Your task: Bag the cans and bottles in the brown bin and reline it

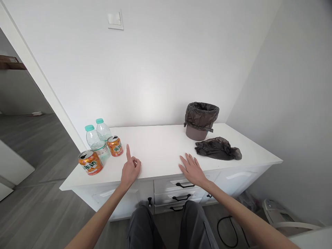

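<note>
White counter (155, 148) underlies apparent pointing: left hand (131, 169), index extended near one can (115, 146), would need uncurling to grasp; right hand (192, 169) spreads, empty, near a black bag (218, 148).

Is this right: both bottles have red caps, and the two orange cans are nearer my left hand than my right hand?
Not quite: the caps aren't red. The head view shows that both bottles have turquoise caps. The two orange cans are indeed nearer your left hand than your right hand.
</note>
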{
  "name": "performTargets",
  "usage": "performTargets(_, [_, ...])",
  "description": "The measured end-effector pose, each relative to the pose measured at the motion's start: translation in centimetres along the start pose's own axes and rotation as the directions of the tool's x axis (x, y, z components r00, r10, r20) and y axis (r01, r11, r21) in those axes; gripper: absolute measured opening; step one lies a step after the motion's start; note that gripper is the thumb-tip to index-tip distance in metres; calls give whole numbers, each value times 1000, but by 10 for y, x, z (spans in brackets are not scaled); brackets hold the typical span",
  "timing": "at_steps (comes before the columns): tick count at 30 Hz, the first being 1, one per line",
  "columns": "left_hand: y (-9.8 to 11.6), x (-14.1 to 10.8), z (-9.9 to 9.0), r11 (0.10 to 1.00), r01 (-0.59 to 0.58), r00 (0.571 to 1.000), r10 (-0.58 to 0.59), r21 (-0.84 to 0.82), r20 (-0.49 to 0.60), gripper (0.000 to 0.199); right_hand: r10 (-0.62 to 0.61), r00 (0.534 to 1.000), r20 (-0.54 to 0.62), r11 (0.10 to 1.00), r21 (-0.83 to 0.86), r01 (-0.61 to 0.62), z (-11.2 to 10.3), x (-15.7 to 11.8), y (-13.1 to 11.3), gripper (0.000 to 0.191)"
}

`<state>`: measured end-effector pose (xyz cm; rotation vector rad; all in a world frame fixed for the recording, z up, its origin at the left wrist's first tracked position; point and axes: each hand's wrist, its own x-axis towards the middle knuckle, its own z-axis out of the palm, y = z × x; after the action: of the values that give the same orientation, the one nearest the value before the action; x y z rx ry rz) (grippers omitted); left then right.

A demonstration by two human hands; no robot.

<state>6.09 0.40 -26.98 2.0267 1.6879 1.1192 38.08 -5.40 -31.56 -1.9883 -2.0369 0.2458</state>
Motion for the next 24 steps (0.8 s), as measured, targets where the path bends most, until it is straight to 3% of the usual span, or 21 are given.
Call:
performTargets(2, [-1,-1,-1,1000,-9,1000,9,0,-7,68,-38,998,-51,999,35,39,-14,9,7,72])
performTargets(4, [-1,-2,-1,1000,-21,1000,21,6,-13,71,-86,980,-179,995,34,94,-41,23,15,68])
performTargets(7, [-2,-3,0,1000,-14,1000,14,21,-14,76,-141,892,-430,989,-31,141,-96,48,25,58])
performTargets(10, [-1,-4,0,1000,4,1000,-4,25,-4,80,-126,815,-566,992,-98,85,-150,72,34,55])
performTargets(13, [1,-5,0,999,4,1000,-4,36,-2,84,-35,819,-573,992,-117,-40,-183,93,44,59])
performTargets(18, [2,-6,0,997,31,999,-32,69,14,86,139,845,-516,963,-129,-237,-203,126,65,52])
performTargets(24, [-1,-6,1,994,18,1000,-20,107,17,85,163,881,-445,973,-74,-217,-207,165,83,50])
